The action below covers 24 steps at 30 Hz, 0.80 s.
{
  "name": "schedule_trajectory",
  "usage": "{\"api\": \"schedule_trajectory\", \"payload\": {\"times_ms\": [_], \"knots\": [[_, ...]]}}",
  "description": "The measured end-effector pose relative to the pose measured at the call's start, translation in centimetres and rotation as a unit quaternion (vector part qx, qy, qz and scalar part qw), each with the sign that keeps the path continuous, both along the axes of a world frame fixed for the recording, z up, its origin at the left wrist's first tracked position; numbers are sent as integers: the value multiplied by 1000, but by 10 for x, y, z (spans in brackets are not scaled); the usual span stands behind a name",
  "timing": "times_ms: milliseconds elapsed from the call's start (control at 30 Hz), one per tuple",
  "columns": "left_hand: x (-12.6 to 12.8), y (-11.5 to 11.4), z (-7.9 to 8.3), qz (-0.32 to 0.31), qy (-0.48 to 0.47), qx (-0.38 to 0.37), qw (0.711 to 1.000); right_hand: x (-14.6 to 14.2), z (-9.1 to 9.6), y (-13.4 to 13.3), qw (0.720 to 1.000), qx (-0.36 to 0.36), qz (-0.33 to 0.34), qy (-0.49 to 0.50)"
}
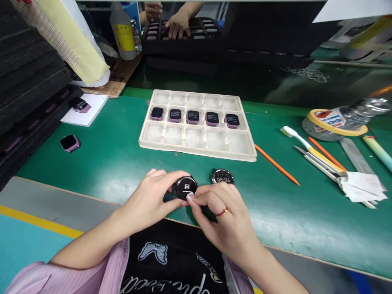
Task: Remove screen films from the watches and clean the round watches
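Note:
My left hand [150, 199] grips a round black watch body [185, 188] with a lit screen, fingers curled round its left side. My right hand [222, 214] meets it from the right, a fingertip pressed on the lower edge of the screen. A second round watch body [222, 177] showing 08:06 lies on the green mat just right of them. Beyond lies a beige tray [196, 143] whose middle row holds several square pink watch bodies [193, 116].
Two more square pink watch bodies lie at left, one on the mat [70, 143], one on a white pad [81, 105]. Orange pencil [277, 165], toothbrush [295, 137], tape roll [335, 122] and white wipes [359, 185] sit at right. Another person's hands [179, 22] work a black tray behind.

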<state>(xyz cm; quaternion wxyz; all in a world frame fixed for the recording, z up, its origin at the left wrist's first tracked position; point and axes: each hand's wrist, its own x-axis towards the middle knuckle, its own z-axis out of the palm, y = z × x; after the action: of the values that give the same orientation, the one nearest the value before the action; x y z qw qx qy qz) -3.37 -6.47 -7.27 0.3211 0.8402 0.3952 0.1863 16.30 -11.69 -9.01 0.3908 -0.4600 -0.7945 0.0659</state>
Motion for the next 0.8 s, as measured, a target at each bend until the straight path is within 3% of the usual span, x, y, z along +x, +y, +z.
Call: {"api": "schedule_trajectory", "payload": {"times_ms": [133, 367, 600, 800], "knots": [[2, 1, 2, 3, 5, -3, 1000, 2, -1, 5, 1000, -1, -26, -3], [2, 0, 3, 12, 16, 3, 1000, -18, 7, 7, 1000, -6, 23, -21], [3, -1, 5, 14, 15, -6, 1000, 7, 3, 7, 1000, -10, 7, -24], [4, -1, 4, 28, 35, -5, 999, 11, 2, 29, 998, -27, -39, -33]]}}
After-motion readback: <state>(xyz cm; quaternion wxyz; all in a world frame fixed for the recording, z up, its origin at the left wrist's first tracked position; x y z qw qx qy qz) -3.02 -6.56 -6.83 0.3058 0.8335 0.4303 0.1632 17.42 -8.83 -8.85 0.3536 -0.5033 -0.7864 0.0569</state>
